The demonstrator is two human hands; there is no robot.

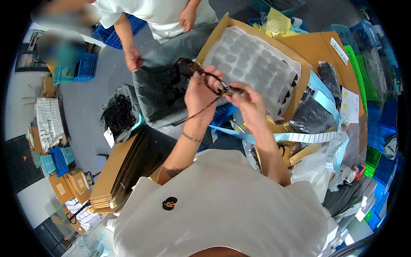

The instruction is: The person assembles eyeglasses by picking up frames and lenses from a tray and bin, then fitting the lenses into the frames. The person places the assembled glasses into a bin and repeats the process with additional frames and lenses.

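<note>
Both hands are raised in front of me, holding a dark brown, tortoiseshell-looking pair of glasses (208, 81). One thin temple arm slants down past my left wrist. My left hand (198, 95) is closed around the near side of the frame. The fingertips of my right hand (249, 103) pinch its other end, where a small greyish part shows but is too small to name. Just beyond is a cardboard box (225, 22) with a grey sheet of rounded pockets (244, 53). To the left stands a grey-lined bin (156, 113) with dark, glossy pieces (173, 81) inside.
Across the bin a co-worker in a white shirt (147, 13) reaches a hand (133, 60) to its edge. A bag of black pieces (119, 112) and stacked cardboard (112, 171) lie left. Light-blue label strips (308, 137) and plastic bags (312, 115) clutter the right.
</note>
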